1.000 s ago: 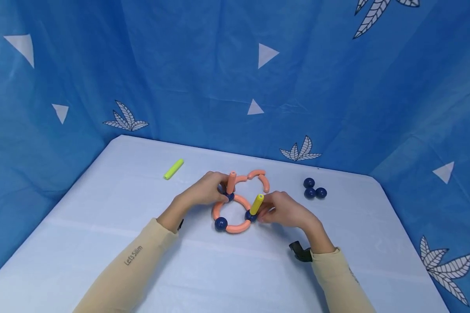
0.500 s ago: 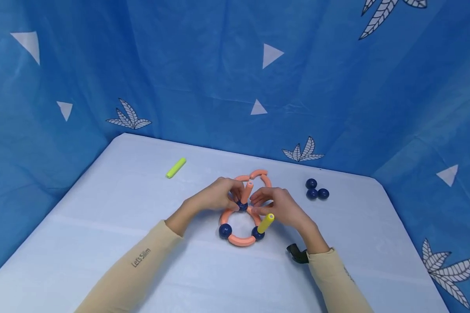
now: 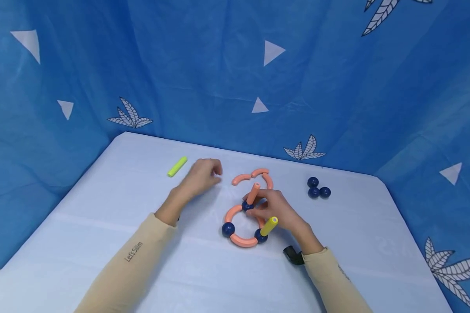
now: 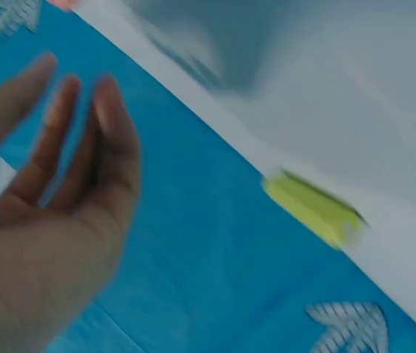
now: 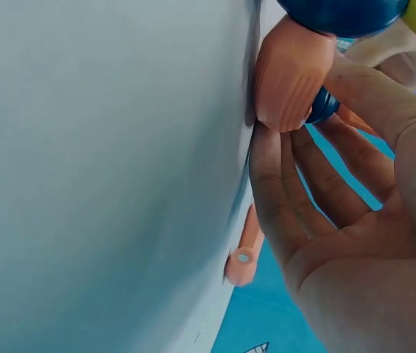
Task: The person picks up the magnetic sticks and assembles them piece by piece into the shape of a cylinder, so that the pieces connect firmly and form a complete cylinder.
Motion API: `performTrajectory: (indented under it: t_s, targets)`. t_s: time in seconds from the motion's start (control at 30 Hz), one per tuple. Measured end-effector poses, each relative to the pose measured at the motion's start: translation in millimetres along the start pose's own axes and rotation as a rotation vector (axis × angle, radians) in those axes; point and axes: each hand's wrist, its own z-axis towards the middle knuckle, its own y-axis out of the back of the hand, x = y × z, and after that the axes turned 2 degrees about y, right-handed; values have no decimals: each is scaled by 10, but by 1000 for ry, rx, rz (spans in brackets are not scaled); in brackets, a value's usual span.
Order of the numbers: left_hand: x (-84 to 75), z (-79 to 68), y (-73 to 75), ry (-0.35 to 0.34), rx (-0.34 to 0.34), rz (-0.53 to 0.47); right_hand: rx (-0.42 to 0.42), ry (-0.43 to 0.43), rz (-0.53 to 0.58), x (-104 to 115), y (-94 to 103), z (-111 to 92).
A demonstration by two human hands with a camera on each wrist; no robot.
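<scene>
A ring of curved orange rods [image 3: 243, 242] joined by dark blue balls [image 3: 228, 229] lies on the white table. From its far ball [image 3: 247, 206] a straight orange rod [image 3: 253, 194] stands up; a yellow rod [image 3: 269, 226] leans upward from the near right ball [image 3: 260, 235]. My right hand [image 3: 276, 208] pinches the far ball between thumb and fingers, hiding part of the ring's right side. My left hand [image 3: 201, 177] is over the table to the left of the ring, fingers loosely bent and holding nothing. Nearest to it lies a yellow-green rod [image 3: 177, 166].
Several loose curved orange rods, one of them a left piece [image 3: 241, 178], lie behind the ring. Three loose blue balls [image 3: 313, 192] sit together at the right. A blue patterned cloth [image 3: 203, 78] hangs along the table's far edge.
The ring has shifted right and nearer. My right hand has gone from the yellow rod's ball to the far ball; my left hand has let go of that ball and moved away left.
</scene>
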Motion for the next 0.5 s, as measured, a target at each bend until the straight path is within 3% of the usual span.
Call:
performTrajectory:
  t_s: [0.1, 0.17, 0.33, 0.5]
  targets:
    - [270, -16, 187, 167, -192, 125, -4, 1, -27, 21, -4, -3]
    - [427, -32, 269, 262, -226, 176, -8, -13, -35, 31, 7, -7]
    - [624, -57, 366, 381, -115, 191, -32, -77, -56, 26, 54, -10]
    - [586, -21, 344, 356, -58, 89, -82, -116, -105, -23, 111, -25]
